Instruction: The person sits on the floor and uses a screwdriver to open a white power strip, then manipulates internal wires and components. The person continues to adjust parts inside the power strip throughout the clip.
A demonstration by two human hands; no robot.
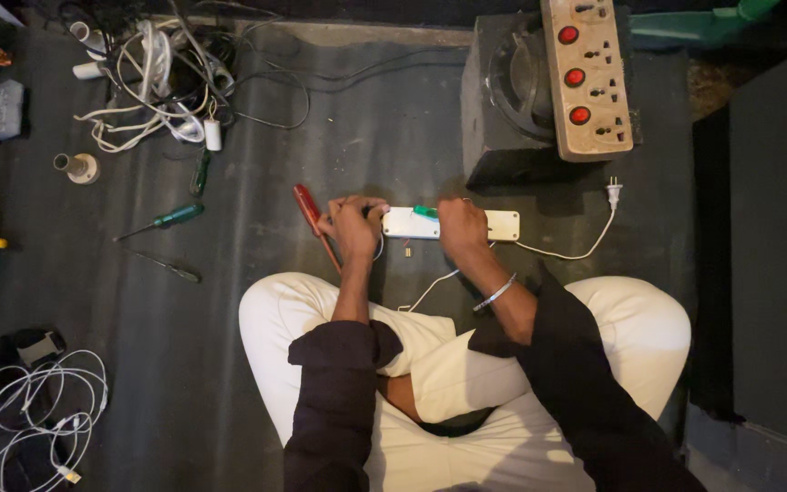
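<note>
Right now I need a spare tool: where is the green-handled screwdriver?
In the head view, the green-handled screwdriver lies on the floor, left of the left hand and below the tangle of white cables.

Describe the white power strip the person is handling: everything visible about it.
The white power strip is a long, flat rectangular block, apparently plastic, lying level on the dark floor just ahead of the person's crossed legs. A thin white cord runs from it to a plug at the right. The left hand grips its left end; the right hand presses on its middle beside a green-handled tool. Sockets cannot be made out.
</note>
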